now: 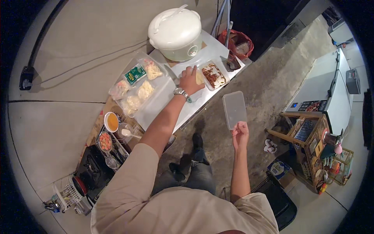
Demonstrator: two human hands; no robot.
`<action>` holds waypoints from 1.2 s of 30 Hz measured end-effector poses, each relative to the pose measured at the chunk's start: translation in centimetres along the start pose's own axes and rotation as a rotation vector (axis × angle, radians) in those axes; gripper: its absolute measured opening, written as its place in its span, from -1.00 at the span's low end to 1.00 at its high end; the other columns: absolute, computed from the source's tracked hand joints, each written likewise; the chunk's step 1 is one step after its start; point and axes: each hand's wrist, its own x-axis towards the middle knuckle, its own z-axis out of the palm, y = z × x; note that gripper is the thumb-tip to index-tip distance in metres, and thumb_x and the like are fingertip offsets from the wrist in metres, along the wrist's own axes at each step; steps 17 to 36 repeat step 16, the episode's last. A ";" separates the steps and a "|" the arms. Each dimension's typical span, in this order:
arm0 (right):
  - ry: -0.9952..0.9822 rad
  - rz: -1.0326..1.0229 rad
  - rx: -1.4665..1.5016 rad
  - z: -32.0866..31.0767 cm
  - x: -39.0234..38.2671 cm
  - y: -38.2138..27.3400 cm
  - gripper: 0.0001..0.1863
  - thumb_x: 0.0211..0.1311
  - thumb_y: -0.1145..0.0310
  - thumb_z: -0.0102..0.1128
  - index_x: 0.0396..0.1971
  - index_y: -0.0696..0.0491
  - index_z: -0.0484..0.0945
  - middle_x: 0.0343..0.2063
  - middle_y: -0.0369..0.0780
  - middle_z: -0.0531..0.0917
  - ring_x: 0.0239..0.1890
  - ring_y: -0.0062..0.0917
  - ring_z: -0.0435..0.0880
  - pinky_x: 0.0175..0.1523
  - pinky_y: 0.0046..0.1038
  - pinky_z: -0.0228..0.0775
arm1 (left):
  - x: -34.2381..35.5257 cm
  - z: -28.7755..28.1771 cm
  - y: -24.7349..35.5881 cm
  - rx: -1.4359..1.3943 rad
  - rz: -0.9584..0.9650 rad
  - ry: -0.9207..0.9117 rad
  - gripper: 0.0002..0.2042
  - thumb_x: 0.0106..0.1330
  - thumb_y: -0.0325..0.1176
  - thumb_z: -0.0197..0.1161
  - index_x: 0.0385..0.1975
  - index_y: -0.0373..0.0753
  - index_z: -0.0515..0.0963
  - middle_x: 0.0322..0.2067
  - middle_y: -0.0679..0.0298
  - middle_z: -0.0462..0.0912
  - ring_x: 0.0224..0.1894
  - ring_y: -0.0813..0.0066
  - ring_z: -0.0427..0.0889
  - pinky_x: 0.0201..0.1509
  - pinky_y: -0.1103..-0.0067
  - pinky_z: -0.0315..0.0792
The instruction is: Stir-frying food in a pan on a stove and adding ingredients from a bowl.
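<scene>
My left hand [190,81], with a watch on its wrist, is over the white tabletop, fingers spread. A pale yellowish thing [199,77] shows between its thumb and forefinger; its kind is unclear, and the hand partly hides it. Just right of it sits a clear rectangular container [213,75] with reddish-brown food over something white. Out past the table's edge, my right hand [240,133] pinches the near end of a translucent rectangular lid [235,108] and holds it up above the floor.
A white lidded cooker [176,37] stands at the table's back. Bags of pale food [145,90] and a green packet [135,74] lie left. Nearer are an orange-filled bowl [112,122] and a black stove [93,167]. A wooden shelf [311,152] stands right.
</scene>
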 end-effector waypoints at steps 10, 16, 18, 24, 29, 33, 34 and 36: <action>-0.001 -0.004 -0.010 3.2 1.1 -1.6 -0.88 0.40 0.33 0.24 -0.25 0.05 0.54 -0.46 -0.25 0.62 -0.50 -0.55 0.56 -0.40 -0.50 0.37 | 0.1 2.7 -1.0 0.204 0.112 0.208 -0.18 0.30 0.21 0.20 0.54 0.09 0.13 0.52 -0.07 0.03 0.54 -0.14 0.03 0.54 0.04 0.02; -0.073 -0.049 -0.140 8.5 3.9 -1.0 -0.82 0.35 0.34 0.31 -0.19 0.06 0.52 -0.40 -0.23 0.62 -0.44 -0.52 0.60 -0.38 -0.51 0.43 | 0.8 2.3 -2.7 -0.021 0.227 0.255 -0.10 0.37 0.42 -0.05 0.59 0.07 -0.08 0.57 -0.11 -0.17 0.61 -0.14 -0.26 0.60 -0.01 -0.33; -0.073 -0.049 -0.140 8.5 3.9 -1.0 -0.82 0.35 0.34 0.31 -0.19 0.06 0.52 -0.40 -0.23 0.62 -0.44 -0.52 0.60 -0.38 -0.51 0.43 | 0.8 2.3 -2.7 -0.021 0.227 0.255 -0.10 0.37 0.42 -0.05 0.59 0.07 -0.08 0.57 -0.11 -0.17 0.61 -0.14 -0.26 0.60 -0.01 -0.33; -0.073 -0.049 -0.140 8.5 3.9 -1.0 -0.82 0.35 0.34 0.31 -0.19 0.06 0.52 -0.40 -0.23 0.62 -0.44 -0.52 0.60 -0.38 -0.51 0.43 | 0.8 2.3 -2.7 -0.021 0.227 0.255 -0.10 0.37 0.42 -0.05 0.59 0.07 -0.08 0.57 -0.11 -0.17 0.61 -0.14 -0.26 0.60 -0.01 -0.33; -0.073 -0.049 -0.140 8.5 3.9 -1.0 -0.82 0.35 0.34 0.31 -0.19 0.06 0.52 -0.40 -0.23 0.62 -0.44 -0.52 0.60 -0.38 -0.51 0.43 | 0.8 2.3 -2.7 -0.021 0.227 0.255 -0.10 0.37 0.42 -0.05 0.59 0.07 -0.08 0.57 -0.11 -0.17 0.61 -0.14 -0.26 0.60 -0.01 -0.33; -0.073 -0.049 -0.140 8.5 3.9 -1.0 -0.82 0.35 0.34 0.31 -0.19 0.06 0.52 -0.40 -0.23 0.62 -0.44 -0.52 0.60 -0.38 -0.51 0.43 | 0.8 2.3 -2.7 -0.021 0.227 0.255 -0.10 0.37 0.42 -0.05 0.59 0.07 -0.08 0.57 -0.11 -0.17 0.61 -0.14 -0.26 0.60 -0.01 -0.33; -0.073 -0.049 -0.140 8.5 3.9 -1.0 -0.82 0.35 0.34 0.31 -0.19 0.06 0.52 -0.40 -0.23 0.62 -0.44 -0.52 0.60 -0.38 -0.51 0.43 | 0.8 2.3 -2.7 -0.021 0.227 0.255 -0.10 0.37 0.42 -0.05 0.59 0.07 -0.08 0.57 -0.11 -0.17 0.61 -0.14 -0.26 0.60 -0.01 -0.33; -0.073 -0.049 -0.140 8.5 3.9 -1.0 -0.82 0.35 0.34 0.31 -0.19 0.06 0.52 -0.40 -0.23 0.62 -0.44 -0.52 0.60 -0.38 -0.51 0.43 | 0.8 2.3 -2.7 -0.021 0.227 0.255 -0.10 0.37 0.42 -0.05 0.59 0.07 -0.08 0.57 -0.11 -0.17 0.61 -0.14 -0.26 0.60 -0.01 -0.33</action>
